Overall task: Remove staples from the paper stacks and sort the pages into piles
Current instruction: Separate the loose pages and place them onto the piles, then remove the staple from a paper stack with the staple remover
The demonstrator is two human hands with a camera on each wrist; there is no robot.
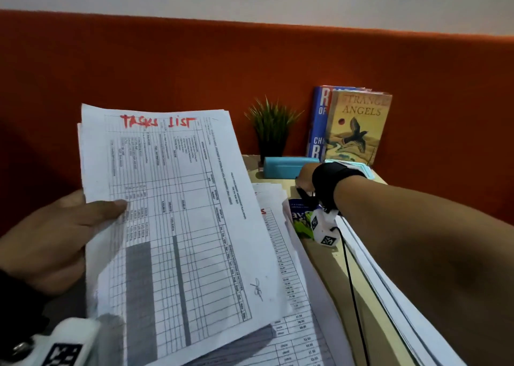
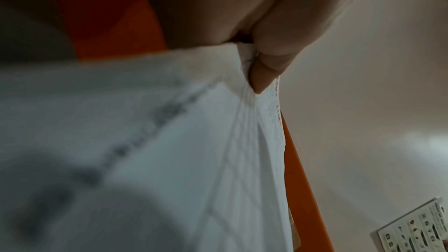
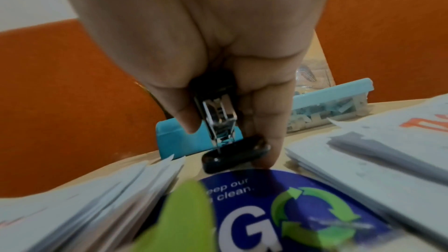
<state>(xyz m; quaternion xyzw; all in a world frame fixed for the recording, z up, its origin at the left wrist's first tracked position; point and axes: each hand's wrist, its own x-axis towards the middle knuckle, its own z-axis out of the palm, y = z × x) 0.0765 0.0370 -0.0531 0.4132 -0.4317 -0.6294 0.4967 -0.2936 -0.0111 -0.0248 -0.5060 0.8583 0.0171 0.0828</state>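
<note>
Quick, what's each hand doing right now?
Left hand: holding the paper stack by its edge.
Right hand: gripping the staple remover.

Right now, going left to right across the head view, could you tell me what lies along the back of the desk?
Small green potted plant → light blue plastic box → blue-spined book → tan "Strange Angels" book.

Pale wooden desk (image 1: 328,257) under paper piles (image 1: 289,254), blue leaflet (image 3: 290,208), turquoise box (image 1: 281,167), potted plant (image 1: 271,126), books (image 1: 353,126).

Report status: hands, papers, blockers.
Left hand grips Tasks List stack, lifted. Right hand holds staple remover above the desk. No blockers seen.
</note>
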